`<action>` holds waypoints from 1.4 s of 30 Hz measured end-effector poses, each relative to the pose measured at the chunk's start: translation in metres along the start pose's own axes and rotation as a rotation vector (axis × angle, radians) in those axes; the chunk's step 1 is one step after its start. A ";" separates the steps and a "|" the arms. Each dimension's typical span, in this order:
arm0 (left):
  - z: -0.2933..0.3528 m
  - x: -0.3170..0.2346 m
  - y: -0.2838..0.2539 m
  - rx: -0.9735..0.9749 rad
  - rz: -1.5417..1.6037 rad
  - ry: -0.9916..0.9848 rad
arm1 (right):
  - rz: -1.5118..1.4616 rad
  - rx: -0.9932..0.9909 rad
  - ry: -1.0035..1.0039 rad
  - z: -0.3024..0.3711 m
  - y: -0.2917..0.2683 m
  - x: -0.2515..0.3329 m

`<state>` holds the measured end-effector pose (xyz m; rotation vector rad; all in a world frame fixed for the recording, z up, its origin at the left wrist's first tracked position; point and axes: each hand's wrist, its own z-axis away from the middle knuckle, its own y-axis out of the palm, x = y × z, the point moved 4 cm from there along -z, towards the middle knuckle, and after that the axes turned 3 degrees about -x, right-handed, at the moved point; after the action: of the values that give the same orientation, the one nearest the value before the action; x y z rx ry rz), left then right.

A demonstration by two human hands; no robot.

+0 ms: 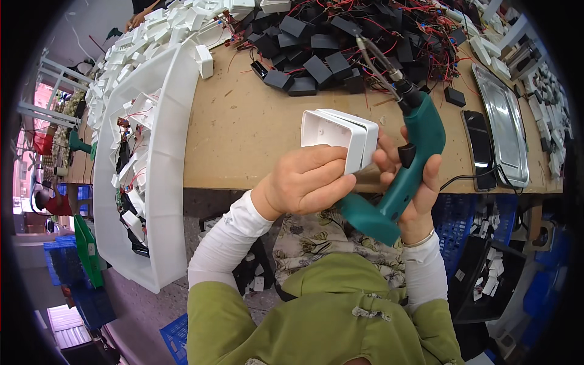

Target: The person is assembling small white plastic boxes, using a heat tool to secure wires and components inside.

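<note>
Left hand point(311, 179): fingers closed on two white rectangular plastic housings point(331, 135), set one against the other at frame centre. Right hand point(422, 198): holding the handle of a green soldering gun point(424, 131), tip directed toward black rectangular boxes point(319, 70) at upper centre. Smartphone point(479, 146): beside metal tray point(500, 112), right. Translucent bin point(167, 182): left side.

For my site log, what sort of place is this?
Probably an electronics assembly workshop: piled black rectangular boxes, thin red wires, and a green plastic tool, apparently a soldering gun, in the right hand.
</note>
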<state>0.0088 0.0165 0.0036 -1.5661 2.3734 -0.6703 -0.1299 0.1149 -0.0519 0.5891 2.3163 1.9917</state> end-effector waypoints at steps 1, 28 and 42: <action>0.000 0.000 -0.002 -0.031 0.017 -0.014 | -0.014 0.049 0.004 -0.001 0.001 -0.002; 0.031 -0.003 -0.011 0.204 -0.155 -0.414 | 0.172 -0.132 -0.089 0.009 -0.012 0.012; -0.032 0.011 0.006 0.224 -0.127 -0.441 | 0.122 -0.119 -0.043 0.016 -0.012 0.017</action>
<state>-0.0143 0.0168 0.0296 -1.5818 1.8295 -0.5262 -0.1449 0.1337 -0.0629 0.7736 2.1683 2.1276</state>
